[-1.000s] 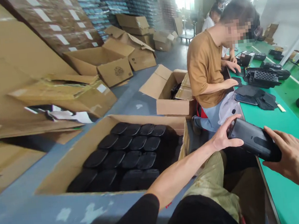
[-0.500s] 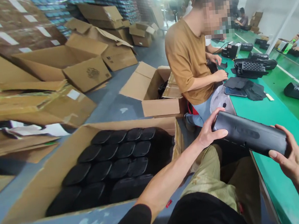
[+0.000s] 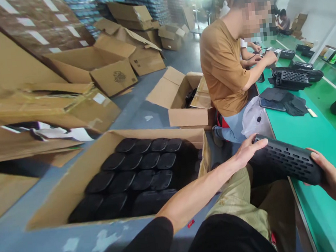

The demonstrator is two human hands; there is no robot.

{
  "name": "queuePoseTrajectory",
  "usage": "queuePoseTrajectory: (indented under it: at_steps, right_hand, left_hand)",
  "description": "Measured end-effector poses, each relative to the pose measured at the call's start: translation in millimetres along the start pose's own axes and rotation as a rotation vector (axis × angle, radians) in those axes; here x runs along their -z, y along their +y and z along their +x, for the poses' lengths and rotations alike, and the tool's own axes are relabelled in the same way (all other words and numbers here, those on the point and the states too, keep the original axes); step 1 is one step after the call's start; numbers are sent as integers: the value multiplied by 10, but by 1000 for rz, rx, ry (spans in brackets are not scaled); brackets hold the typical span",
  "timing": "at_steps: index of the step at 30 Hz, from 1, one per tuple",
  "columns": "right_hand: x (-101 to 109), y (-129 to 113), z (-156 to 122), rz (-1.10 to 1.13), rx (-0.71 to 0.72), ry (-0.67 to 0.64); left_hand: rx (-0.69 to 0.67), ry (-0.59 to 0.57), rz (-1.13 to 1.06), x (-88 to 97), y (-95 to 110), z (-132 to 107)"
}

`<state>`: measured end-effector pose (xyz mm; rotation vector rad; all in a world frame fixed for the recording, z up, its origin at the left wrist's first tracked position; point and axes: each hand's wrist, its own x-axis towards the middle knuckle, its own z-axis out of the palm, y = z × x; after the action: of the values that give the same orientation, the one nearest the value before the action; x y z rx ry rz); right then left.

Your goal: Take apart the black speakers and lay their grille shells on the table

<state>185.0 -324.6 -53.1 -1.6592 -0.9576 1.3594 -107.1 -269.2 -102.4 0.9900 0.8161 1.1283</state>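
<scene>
A perforated black plastic casing (image 3: 285, 160), a long rounded bar with rows of small round holes across its matte shell, lies between both hands, tilted, with its right end lower. It is over the near edge of the green-topped surface (image 3: 319, 214), just beyond the person's khaki trousers (image 3: 236, 202).

The left hand (image 3: 251, 152) is open, its fingers spread and lying over the casing's left end. The right hand (image 3: 327, 171) curls around the right end, gripping it, with the fingertips showing along the top.

At 9 o'clock from the casing stands a cardboard carton (image 3: 157, 140) packed with dark, rounded, oblong pieces (image 3: 143, 181). About fifteen show, in four uneven rows. At 11 o'clock sits a second open carton (image 3: 185, 118), with a few black pieces inside. At 12 o'clock a seated co-worker in a tan T-shirt (image 3: 223, 66) reaches toward the surface. At 1 o'clock on the surface are two joined black units with slotted grilles (image 3: 294, 77), and nearer lie a dark glossy slab (image 3: 272, 104) and limp black fabric pieces (image 3: 289, 105). A crumpled white plastic bag (image 3: 255, 120) sits by the surface edge.
</scene>
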Motion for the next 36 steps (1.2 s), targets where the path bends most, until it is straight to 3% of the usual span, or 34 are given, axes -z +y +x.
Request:
queuePoseTrajectory:
  at_steps: [2,5,11,15,19,22,24,25,28,30,31,33,36]
  right_hand:
    - [68,-22,72,3,-88,-37]
    - [96,-36,116,24,-79,-63]
    - [26,-128,104,-60,-140,-75]
    - [42,-181,117,-114,-155,-71]
    - [87,-177,133,-127,-191,-38]
    - [156,-167,202,-194,-182,-105]
    - [185,-176,259,-359,-72,-66]
    - [178,-189,267,-471,55,-12]
    - [19,-257,136,-839,639,104]
    - [-200,-323,-18,-1106,901,-44]
    - [-323,-361,-73,-1242,921,-127]
    - [-531,-435,-112,-1432,803,-245]
    - [-652,-491,-111,-1478,691,-261]
  left_hand:
    - [71,-60,-47,7,11,-26]
    - [68,-137,-106,40,41,-61]
    - [62,-52,-91,83,-28,-71]
    - [95,-91,-120,135,-62,-116]
    - [-9,-185,-124,167,-79,-184]
    - [-74,-148,-108,175,-112,-195]
    - [-86,-110,-103,187,-119,-182]
    - [-77,-97,-97,192,-114,-178]
    - [-11,-72,-59,185,-74,-206]
    - [25,-49,-26,186,-55,-235]
    - [30,-34,-13,198,-54,-234]
    - [36,15,10,228,-65,-186]
    - [103,53,-5,199,-60,-93]
